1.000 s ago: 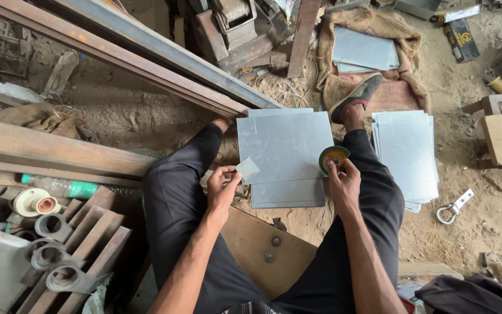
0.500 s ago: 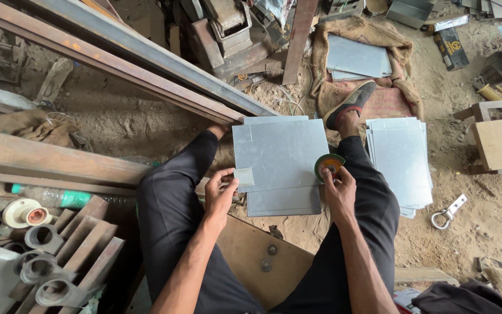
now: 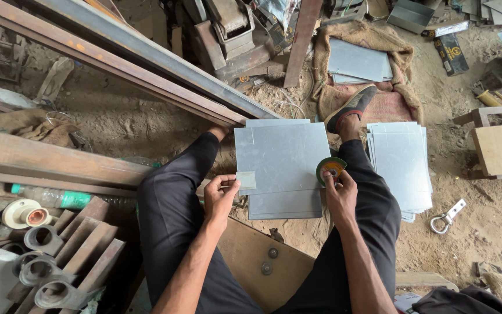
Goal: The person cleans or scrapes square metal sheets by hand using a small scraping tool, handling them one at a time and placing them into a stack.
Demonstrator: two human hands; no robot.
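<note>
A person sits on the dirt floor with both legs stretched forward, and a grey metal sheet lies flat between the knees on top of at least one more sheet of the same kind, whose lower edge shows beneath it.

The left hand is at the sheet's left edge, its thumb and fingers pinched narrowly on a small pale strip of tape that lies over that edge. The right hand is at the sheet's right edge, its fingers closed around a green roll of tape with an orange core; the roll stands on edge against the sheet. Whether the strip is joined to the roll cannot be told from this view; the two sit well apart, on opposite sides of the sheet.

Just right of the right leg lies a stack of similar sheets, and a few more rest on burlap sacking beyond the person's shoe. A metal snap hook lies on the dirt near the stack. To the left run long rusty steel beams, with a green-labelled plastic bottle and short pipe offcuts beside the left leg.
</note>
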